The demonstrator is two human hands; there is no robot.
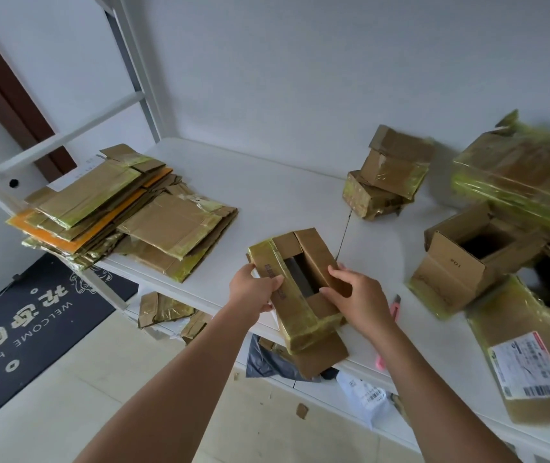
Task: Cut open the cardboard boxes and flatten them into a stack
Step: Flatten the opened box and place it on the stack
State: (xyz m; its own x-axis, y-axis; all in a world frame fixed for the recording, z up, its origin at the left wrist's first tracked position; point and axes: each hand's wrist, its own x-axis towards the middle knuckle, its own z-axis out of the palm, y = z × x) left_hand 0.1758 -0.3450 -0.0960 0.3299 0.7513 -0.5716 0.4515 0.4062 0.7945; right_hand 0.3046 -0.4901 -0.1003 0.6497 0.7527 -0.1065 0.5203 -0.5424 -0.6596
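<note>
A small brown cardboard box (303, 302) wrapped in yellowish tape lies at the near edge of the white table (267, 195), its top flaps open and a dark gap showing inside. My left hand (252, 289) grips its left taped side. My right hand (355, 295) holds the right flap, fingers curled over its edge. A stack of flattened boxes (126, 208) sits at the table's left end. A pink utility knife (394, 309) lies on the table just right of my right wrist, partly hidden by my forearm.
Two small taped boxes (387, 175) are piled at the back. An open box (470, 259) and larger taped parcels (527, 182) crowd the right side; a labelled parcel (531, 362) lies near right. Cardboard scraps and bags lie under the table. A welcome mat (26, 322) covers the floor at left.
</note>
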